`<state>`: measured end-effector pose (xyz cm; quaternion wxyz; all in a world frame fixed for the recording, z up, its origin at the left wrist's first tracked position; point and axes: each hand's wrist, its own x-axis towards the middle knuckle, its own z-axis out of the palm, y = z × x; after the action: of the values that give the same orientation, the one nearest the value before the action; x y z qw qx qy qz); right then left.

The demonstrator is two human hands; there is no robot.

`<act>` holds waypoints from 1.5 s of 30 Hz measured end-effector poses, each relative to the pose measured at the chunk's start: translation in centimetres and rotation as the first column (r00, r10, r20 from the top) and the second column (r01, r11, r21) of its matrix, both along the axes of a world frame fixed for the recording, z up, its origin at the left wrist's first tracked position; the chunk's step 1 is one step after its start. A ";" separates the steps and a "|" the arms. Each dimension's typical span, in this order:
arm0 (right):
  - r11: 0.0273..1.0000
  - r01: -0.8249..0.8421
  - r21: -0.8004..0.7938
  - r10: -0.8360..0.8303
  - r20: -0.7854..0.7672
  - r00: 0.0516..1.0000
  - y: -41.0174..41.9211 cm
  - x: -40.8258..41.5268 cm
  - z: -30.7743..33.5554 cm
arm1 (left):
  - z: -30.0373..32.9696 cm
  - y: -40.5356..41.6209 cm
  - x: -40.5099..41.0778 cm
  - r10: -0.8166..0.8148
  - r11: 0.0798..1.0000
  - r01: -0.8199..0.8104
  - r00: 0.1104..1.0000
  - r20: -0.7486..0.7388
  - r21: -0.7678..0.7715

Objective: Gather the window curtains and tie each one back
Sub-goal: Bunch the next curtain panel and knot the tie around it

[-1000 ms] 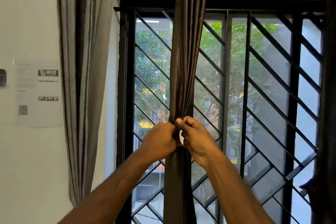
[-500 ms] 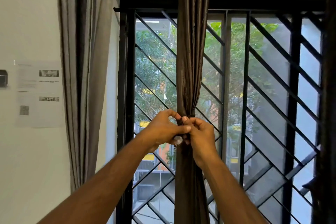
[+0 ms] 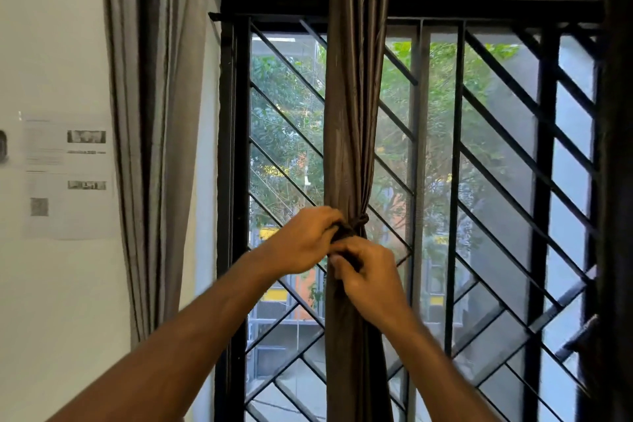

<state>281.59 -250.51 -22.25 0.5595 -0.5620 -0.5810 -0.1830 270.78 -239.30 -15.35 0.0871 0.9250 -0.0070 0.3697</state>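
A dark brown curtain (image 3: 356, 113) hangs gathered in the middle of the window. A dark tie-back band (image 3: 359, 220) cinches it at mid height. My left hand (image 3: 303, 240) grips the band's end on the curtain's left side. My right hand (image 3: 368, 276) sits just below it, pinching the band against the gathered fabric. Both hands touch each other at the tie. A grey striped curtain (image 3: 150, 134) hangs loose at the left against the wall. Another dark curtain (image 3: 616, 181) fills the right edge.
A black metal grille (image 3: 496, 161) with diagonal bars covers the window behind the curtain. Printed paper sheets (image 3: 68, 178) are stuck on the white wall at the left, with a small dark device (image 3: 2, 147) beside them.
The white object between my fingers has gone from sight. My right hand has dropped slightly below my left, and the band now shows wrapped round the curtain's right side.
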 end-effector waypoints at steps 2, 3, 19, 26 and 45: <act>0.993 0.030 0.118 -0.044 0.115 0.992 -0.8 0.1 0.1 | -0.7 0.0 0.0 -0.011 0.997 0.010 1.000 0.008 0.071; 0.984 0.031 0.174 -0.054 0.132 0.990 -1.2 0.3 0.3 | -0.8 -0.1 0.0 -0.030 0.997 0.029 0.999 0.019 0.077; 0.967 0.134 0.218 -0.184 0.230 0.956 -1.8 2.0 2.6 | -2.0 -0.8 1.5 -0.019 0.943 0.112 0.959 0.284 -0.315; 0.902 0.311 0.298 -0.390 0.255 0.885 -0.6 1.5 3.4 | -1.9 -1.5 2.1 0.135 0.965 -0.040 0.922 0.362 -0.259; 0.954 0.292 0.074 -0.297 0.397 0.869 1.2 3.4 3.9 | -2.4 0.8 1.1 -0.081 0.991 0.058 0.977 0.198 0.120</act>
<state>285.04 -249.35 -18.35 0.3965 -0.5908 -0.5903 -0.3813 271.90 -238.50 -17.76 0.0460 0.8852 -0.0691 0.4578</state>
